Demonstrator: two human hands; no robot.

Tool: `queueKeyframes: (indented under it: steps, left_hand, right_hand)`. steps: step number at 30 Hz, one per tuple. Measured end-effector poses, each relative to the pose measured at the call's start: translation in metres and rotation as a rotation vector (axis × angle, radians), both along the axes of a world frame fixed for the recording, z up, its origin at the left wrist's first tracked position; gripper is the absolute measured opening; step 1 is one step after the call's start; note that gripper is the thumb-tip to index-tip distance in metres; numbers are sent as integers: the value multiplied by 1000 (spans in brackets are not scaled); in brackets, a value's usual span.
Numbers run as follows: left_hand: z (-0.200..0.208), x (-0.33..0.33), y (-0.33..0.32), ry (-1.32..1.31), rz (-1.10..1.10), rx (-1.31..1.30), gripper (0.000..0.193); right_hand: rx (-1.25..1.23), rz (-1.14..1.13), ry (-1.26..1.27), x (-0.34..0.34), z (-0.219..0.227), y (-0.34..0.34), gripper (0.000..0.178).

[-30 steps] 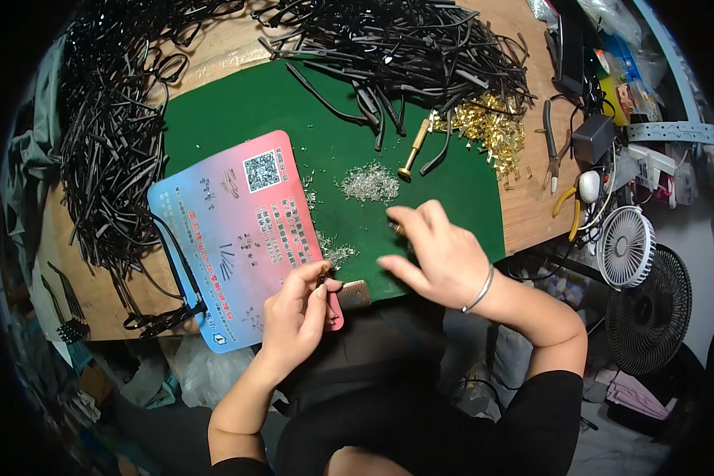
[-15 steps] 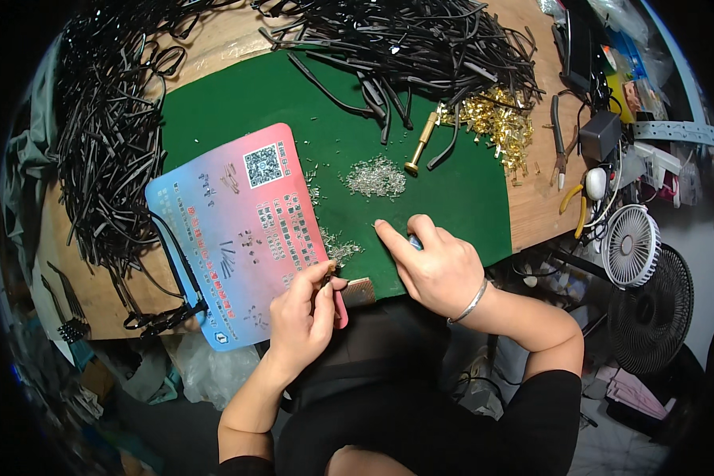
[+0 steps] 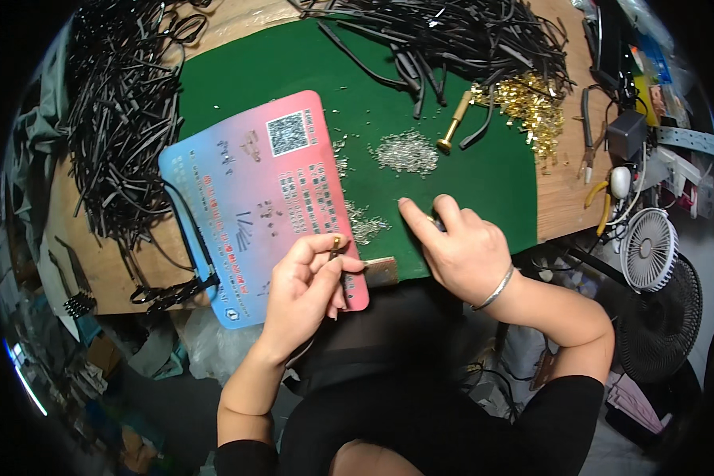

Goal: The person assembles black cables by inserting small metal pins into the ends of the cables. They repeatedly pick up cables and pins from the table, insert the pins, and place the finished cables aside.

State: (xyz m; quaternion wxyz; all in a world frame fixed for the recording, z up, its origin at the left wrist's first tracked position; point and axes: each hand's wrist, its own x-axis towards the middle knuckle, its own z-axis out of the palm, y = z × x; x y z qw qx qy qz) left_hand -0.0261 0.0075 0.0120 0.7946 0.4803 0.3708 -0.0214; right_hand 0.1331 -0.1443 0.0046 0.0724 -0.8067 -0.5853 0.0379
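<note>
My left hand (image 3: pixel 301 285) is closed in a pinch over the mat's lower right corner. Between its fingertips is a small dark piece with a gold tip (image 3: pixel 337 241); the fingers hide most of it. To the right, my right hand (image 3: pixel 470 247) is curled over the green sheet, index finger stretched forward. It grips a small tool (image 3: pixel 435 224), mostly covered by the palm. Ahead of that hand lies a heap of tiny silver screws (image 3: pixel 404 151). A smaller scatter of silver bits (image 3: pixel 366 225) lies between the hands. A brass-coloured screwdriver (image 3: pixel 455 123) rests beyond.
A pink and blue printed mat (image 3: pixel 190 170) lies over the green sheet (image 3: pixel 484 182). Black eyeglass temples (image 3: pixel 123 119) are piled left, with more black strips (image 3: pixel 460 36) at the back. Gold metal pieces (image 3: pixel 535 111), pliers (image 3: pixel 599 202) and a white fan (image 3: pixel 649 250) are on the right.
The whole view has shifted, moving the table things right and up. My left hand has turned, bringing the gold tip into view. My right hand keeps its grip.
</note>
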Motion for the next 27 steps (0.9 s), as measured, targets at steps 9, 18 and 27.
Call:
queueKeyframes:
  steps: [9, 18, 27]
  left_hand:
    - [-10, -2, -18, 10, 28, 307, 22]
    - [-28, 1, -40, -54, 68, 999, 21]
    - [-33, 4, -45, -87, 73, 1254, 23]
  right_hand:
    - [-48, 21, 886, -18, 26, 15, 31]
    - [-23, 70, 828, -22, 25, 24, 23]
    - [-47, 80, 772, -26, 27, 22, 26]
